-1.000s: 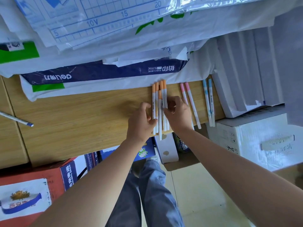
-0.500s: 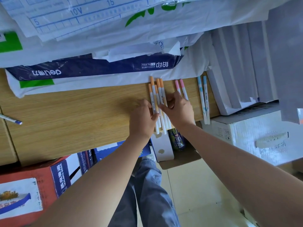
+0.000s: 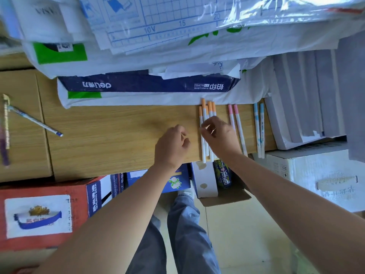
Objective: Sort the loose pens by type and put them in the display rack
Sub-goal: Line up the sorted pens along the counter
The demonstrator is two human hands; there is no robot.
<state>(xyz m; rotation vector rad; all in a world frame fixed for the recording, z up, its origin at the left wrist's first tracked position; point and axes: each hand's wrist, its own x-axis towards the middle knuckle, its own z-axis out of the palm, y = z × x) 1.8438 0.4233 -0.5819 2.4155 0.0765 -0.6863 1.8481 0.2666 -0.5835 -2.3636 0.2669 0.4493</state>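
Note:
Several orange-capped white pens [image 3: 205, 115] lie side by side on the wooden table [image 3: 118, 139], their tips past its near edge. My right hand [image 3: 221, 139] rests over their middle, with thumb and forefinger pinching one of them. My left hand [image 3: 171, 147] sits on the table just left of the bundle, fingers loosely curled, holding nothing and not touching the pens. Two pink-capped pens [image 3: 237, 123] lie to the right of my right hand. Farther right are two blue-capped pens [image 3: 259, 127].
A lone pen [image 3: 39, 123] lies far left on the table. Paper reams, one with a dark blue wrapper [image 3: 146, 84], and plastic-wrapped sheets crowd the far side. White boxes [image 3: 308, 175] stand at the right. A red carton [image 3: 43, 214] and smaller boxes sit under the table.
My left hand has come off the orange pens and moved left. My right hand stays on the bundle. The camera has shifted, showing more of the table's left side.

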